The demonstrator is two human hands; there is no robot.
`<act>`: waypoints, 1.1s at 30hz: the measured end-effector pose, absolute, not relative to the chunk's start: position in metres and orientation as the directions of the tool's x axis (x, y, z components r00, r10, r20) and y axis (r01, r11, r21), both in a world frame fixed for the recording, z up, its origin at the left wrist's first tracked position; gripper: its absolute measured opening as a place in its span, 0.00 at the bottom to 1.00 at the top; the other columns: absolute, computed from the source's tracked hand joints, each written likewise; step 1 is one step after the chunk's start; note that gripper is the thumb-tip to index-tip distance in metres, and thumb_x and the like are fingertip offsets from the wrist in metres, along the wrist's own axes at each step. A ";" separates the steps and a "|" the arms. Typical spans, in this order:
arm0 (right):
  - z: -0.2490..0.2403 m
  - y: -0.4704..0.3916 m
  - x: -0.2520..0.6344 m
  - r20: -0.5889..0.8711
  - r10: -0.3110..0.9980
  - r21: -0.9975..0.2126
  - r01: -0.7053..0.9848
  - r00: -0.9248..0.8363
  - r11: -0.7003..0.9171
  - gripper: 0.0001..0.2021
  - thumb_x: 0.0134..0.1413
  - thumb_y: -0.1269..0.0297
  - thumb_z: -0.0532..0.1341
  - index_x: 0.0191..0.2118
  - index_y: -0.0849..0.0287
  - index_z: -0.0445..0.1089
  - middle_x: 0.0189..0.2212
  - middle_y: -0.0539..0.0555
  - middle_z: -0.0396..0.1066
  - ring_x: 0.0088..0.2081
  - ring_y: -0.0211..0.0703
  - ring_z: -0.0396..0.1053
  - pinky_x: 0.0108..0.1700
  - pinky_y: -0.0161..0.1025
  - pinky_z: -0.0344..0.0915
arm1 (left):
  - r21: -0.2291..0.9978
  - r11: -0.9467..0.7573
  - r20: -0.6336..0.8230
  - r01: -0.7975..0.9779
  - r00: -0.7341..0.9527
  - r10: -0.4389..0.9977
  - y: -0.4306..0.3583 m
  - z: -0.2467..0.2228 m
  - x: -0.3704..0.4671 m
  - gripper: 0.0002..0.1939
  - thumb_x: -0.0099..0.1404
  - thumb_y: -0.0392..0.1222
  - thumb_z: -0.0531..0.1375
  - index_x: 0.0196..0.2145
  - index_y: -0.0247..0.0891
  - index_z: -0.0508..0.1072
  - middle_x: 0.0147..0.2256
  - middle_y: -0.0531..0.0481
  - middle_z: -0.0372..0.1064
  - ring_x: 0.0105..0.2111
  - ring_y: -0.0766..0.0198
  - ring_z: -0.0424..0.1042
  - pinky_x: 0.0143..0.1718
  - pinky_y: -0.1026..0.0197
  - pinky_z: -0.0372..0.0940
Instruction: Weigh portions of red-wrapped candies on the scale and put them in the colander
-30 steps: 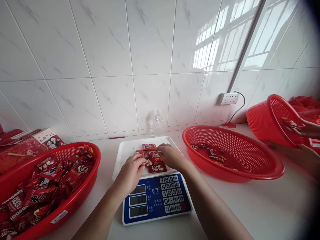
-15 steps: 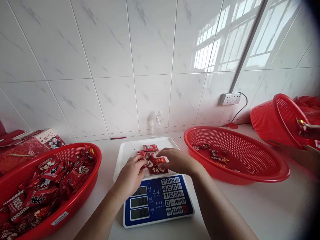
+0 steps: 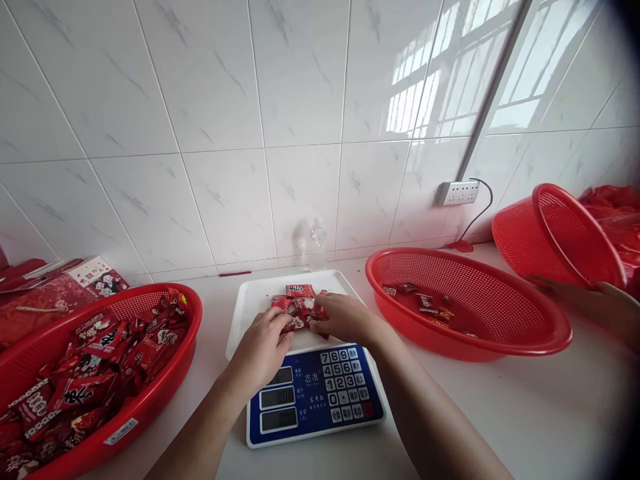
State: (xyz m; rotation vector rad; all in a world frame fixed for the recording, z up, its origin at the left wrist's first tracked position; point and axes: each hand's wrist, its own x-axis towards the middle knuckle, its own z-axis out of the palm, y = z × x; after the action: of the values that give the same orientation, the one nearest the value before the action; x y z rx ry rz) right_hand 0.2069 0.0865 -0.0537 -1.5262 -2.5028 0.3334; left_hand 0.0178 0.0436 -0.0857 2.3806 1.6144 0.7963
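A small pile of red candy packets (image 3: 300, 291) lies on the white pan (image 3: 245, 312) of a digital scale (image 3: 316, 413) with a blue keypad front. From the left, my left hand (image 3: 262, 348) has its fingers curled against the near packets. On the opposite side of the pile, my right hand (image 3: 346, 319) bends its fingers down over other packets. Several packets show between the two hands. The fingertips of both hands are partly hidden among the wrappers.
To the left stands a red basket (image 3: 195, 313) heaped with similar packets, with a red printed box (image 3: 50, 300) behind it. At right, another red basket (image 3: 500, 287) holds several packets. Another person's hand (image 3: 585, 303) is by a tilted red basket (image 3: 520, 230). A clear bottle (image 3: 318, 243) stands behind the scale.
My right hand has lowered and closed in on the packets, which have shifted on the pan. The other person's tilted basket has moved slightly; the object held above it is out of sight.
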 end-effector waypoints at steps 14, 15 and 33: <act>-0.062 0.105 0.221 0.151 0.919 -0.315 0.863 -0.364 0.394 0.14 0.59 0.63 0.52 0.47 0.57 0.71 0.46 0.59 0.73 0.48 0.50 0.68 0.44 0.41 0.60 | 0.457 -0.430 0.328 0.778 0.302 0.895 0.040 -0.083 0.020 0.10 0.64 0.39 0.55 0.42 0.41 0.72 0.47 0.47 0.69 0.49 0.56 0.66 0.50 0.51 0.63; -0.064 0.107 0.222 0.141 0.918 -0.315 0.862 -0.370 0.396 0.14 0.59 0.63 0.53 0.47 0.57 0.71 0.47 0.59 0.72 0.49 0.50 0.68 0.45 0.41 0.60 | 0.456 -0.436 0.330 0.776 0.307 0.892 0.039 -0.083 0.020 0.10 0.65 0.39 0.54 0.42 0.42 0.72 0.47 0.47 0.69 0.49 0.56 0.66 0.50 0.51 0.63; -0.063 0.108 0.219 0.198 0.899 -0.439 0.784 -0.392 0.438 0.16 0.53 0.73 0.56 0.47 0.59 0.71 0.46 0.57 0.72 0.46 0.45 0.69 0.46 0.38 0.63 | 0.496 -0.373 0.294 0.784 0.252 0.922 0.039 -0.079 0.023 0.05 0.63 0.38 0.54 0.30 0.41 0.69 0.35 0.51 0.67 0.35 0.61 0.69 0.35 0.59 0.65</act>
State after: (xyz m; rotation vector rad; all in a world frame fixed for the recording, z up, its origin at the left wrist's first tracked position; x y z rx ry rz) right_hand 0.2188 0.1077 -0.0634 -1.4249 -2.2914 0.3859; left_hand 0.0230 0.0387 -0.0790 2.2769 1.5911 0.8024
